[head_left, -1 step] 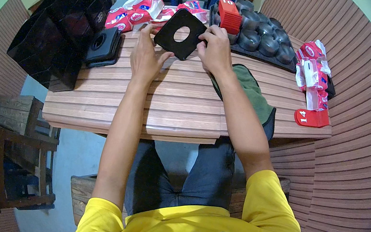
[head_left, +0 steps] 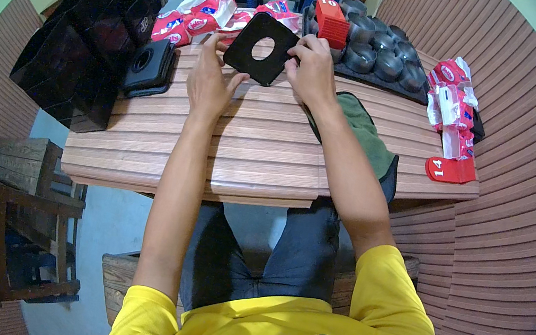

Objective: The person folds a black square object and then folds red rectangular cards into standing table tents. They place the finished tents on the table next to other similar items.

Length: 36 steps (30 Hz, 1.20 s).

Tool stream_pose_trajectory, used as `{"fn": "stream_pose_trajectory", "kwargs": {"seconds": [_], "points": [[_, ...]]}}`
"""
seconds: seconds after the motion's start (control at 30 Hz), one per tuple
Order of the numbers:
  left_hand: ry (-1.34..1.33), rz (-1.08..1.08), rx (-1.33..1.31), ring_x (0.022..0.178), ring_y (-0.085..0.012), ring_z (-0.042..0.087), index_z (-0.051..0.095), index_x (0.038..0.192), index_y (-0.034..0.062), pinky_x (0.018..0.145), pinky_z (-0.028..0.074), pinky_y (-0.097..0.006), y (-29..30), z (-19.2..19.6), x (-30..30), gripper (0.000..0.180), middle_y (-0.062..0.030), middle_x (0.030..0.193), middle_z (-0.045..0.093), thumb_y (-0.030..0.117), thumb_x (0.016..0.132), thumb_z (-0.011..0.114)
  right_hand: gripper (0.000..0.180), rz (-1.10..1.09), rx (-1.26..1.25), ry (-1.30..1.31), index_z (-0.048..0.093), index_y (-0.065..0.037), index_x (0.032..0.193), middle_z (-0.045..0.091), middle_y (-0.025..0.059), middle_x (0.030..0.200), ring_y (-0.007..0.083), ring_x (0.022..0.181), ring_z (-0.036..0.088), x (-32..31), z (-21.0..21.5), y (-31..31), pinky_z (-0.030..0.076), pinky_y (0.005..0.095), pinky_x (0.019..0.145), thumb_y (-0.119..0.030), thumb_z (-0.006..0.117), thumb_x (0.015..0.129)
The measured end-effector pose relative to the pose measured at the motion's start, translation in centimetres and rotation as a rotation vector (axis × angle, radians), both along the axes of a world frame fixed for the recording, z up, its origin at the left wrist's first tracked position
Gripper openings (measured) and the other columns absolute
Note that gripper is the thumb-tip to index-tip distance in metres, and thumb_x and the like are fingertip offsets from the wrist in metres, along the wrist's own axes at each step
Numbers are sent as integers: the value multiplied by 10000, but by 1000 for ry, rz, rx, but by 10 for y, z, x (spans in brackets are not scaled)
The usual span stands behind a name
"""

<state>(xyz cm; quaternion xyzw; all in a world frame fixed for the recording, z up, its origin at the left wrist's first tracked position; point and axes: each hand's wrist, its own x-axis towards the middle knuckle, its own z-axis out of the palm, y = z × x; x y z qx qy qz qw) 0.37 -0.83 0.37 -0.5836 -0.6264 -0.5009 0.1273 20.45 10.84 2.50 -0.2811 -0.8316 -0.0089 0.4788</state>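
A flat black square plate (head_left: 262,72) with rounded corners and a round hole is tilted up above the far middle of the table. My left hand (head_left: 210,88) holds it by the left side and lower edge, thumb below and fingers at the side. The fingers of my right hand (head_left: 312,73) are pinched together at its right edge. To the left lies a small stack of similar black square pieces (head_left: 152,68), the top one with a round opening. A green cloth with dark edging (head_left: 367,138) lies under my right forearm.
Black open bins (head_left: 64,61) stand along the table's left side. Glassy round cups (head_left: 361,57) crowd a black tray (head_left: 382,87) at the far right, beside a red number tag (head_left: 331,23). Pink-and-white tissue packs (head_left: 197,19) lie at the back, others (head_left: 451,105) at right near another red tag (head_left: 450,171).
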Motion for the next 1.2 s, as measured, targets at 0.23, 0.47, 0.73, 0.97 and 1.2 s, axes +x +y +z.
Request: {"fn": "stream_pose_trajectory", "kwargs": {"seconds": [0.23,0.47,0.73,0.97,1.2], "points": [[-37,-54,-185,768,-288,681,432,1581,119,696,534,-437,-1,1,3,1081,-61,855,695,205,684,1028,167,11,120,16,798,4,937,703,118,1058,332,1068,664,3,13,0,568,430,949,21,781,772],[-56,-236,-326,828,-343,699,594,1429,83,740,538,-462,3,3,8,865,-129,909,731,262,698,1021,166,37,57,-43,812,-10,972,732,110,1050,323,1032,693,5,14,7,580,432,930,-2,796,807],[-98,-267,-296,834,-372,688,675,1301,25,776,550,-471,4,-3,7,695,-168,921,726,281,739,994,130,-95,0,12,809,-53,922,734,115,906,323,841,739,4,12,7,603,450,799,-50,827,793],[-103,-199,-372,836,-381,710,680,1322,31,773,548,-480,4,-4,7,686,-177,895,736,298,766,981,133,-208,-291,31,730,-38,795,737,151,789,314,804,765,-3,0,18,599,435,754,-86,849,761],[9,-105,-401,771,-320,731,742,1260,76,735,570,-442,6,-3,3,588,-139,846,752,313,769,962,92,-270,-763,-121,752,-65,855,792,227,986,425,1027,771,5,-17,34,612,530,922,-123,805,806]]}}
